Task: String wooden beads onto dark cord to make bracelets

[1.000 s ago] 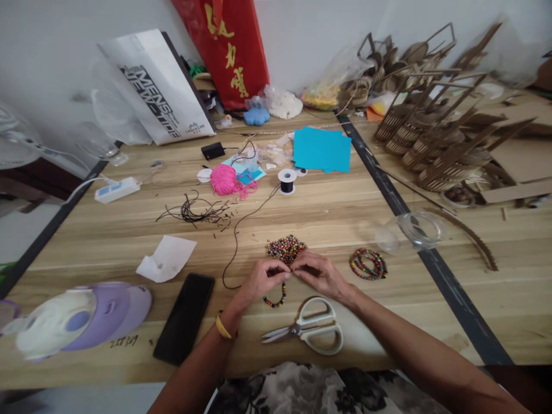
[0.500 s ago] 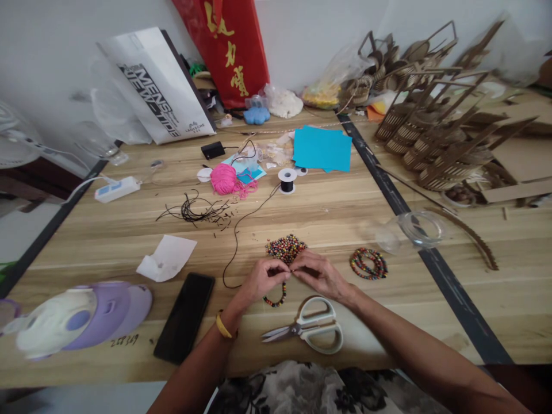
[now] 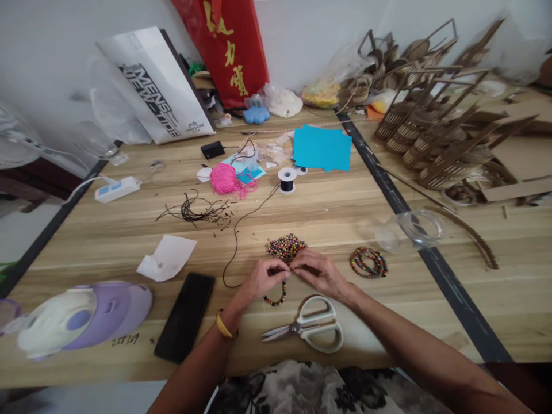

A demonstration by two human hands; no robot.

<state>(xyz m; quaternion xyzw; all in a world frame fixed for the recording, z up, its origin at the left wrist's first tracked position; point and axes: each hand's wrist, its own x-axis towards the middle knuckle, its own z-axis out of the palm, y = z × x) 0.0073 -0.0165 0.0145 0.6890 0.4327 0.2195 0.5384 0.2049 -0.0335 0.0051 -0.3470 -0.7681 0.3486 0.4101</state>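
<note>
My left hand (image 3: pixel 266 277) is pinched closed on a black cord, and a short string of colourful beads (image 3: pixel 276 300) hangs beneath it. My right hand (image 3: pixel 318 271) is also pinched, its fingertips meeting the left ones; whatever tiny thing lies between them is too small to make out. Just beyond both hands lies a pile of loose multicoloured beads (image 3: pixel 286 247). The cord (image 3: pixel 235 241) curves across the table from a white spool (image 3: pixel 287 180) to the left hand. Scissors with white handles (image 3: pixel 319 325) lie slightly open below the hands.
To the right sit coiled bead strings (image 3: pixel 368 263) and a clear plastic ring (image 3: pixel 421 229). A black phone (image 3: pixel 184 317), white paper (image 3: pixel 167 257), cut black cords (image 3: pixel 194 211) and a purple-white device (image 3: pixel 86 317) are on the left. Pink yarn (image 3: pixel 223 179) and blue sheets (image 3: pixel 322 148) lie farther back.
Almost nothing differs. My right fingertips have shifted very slightly against the left ones, while the bead string and the table items stay in place.
</note>
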